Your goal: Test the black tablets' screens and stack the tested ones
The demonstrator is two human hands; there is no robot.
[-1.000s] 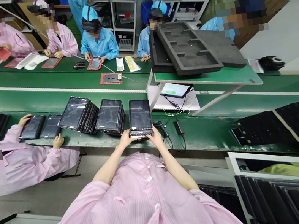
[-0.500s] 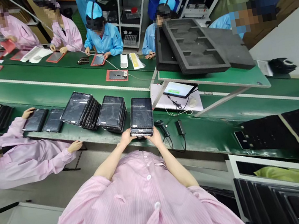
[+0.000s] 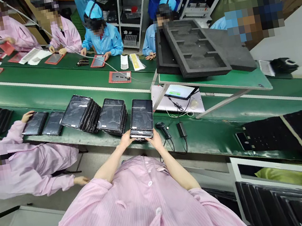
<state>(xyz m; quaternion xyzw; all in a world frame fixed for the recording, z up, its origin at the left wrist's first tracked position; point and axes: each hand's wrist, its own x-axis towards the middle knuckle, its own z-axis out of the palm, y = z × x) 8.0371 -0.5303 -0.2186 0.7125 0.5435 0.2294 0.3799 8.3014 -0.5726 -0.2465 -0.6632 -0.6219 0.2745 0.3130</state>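
Observation:
A small stack of black tablets [image 3: 141, 114] lies at the near edge of the green bench, in front of me. My left hand [image 3: 125, 139] grips its lower left corner, and my right hand [image 3: 155, 139] grips the lower right one. Both hands have their fingers closed at the stack's sides, partly hidden under it. Just left stands a taller tablet stack [image 3: 112, 114], and beyond it another tablet stack [image 3: 77, 112] leans unevenly. Close to my right hand lies a black barcode scanner [image 3: 162, 128] with its cable.
A black power adapter [image 3: 181, 129] lies right of the scanner. Behind it, a lit tablet [image 3: 179, 91] sits under a raised stand holding black foam trays [image 3: 196, 48]. At left, a co-worker in pink [image 3: 31, 161] reaches to tablets. Framed racks [image 3: 281, 172] stand at lower right.
The co-worker at left has lowered the near arm away from the bench edge. My hands stay on the tablet stack; the view has shifted slightly.

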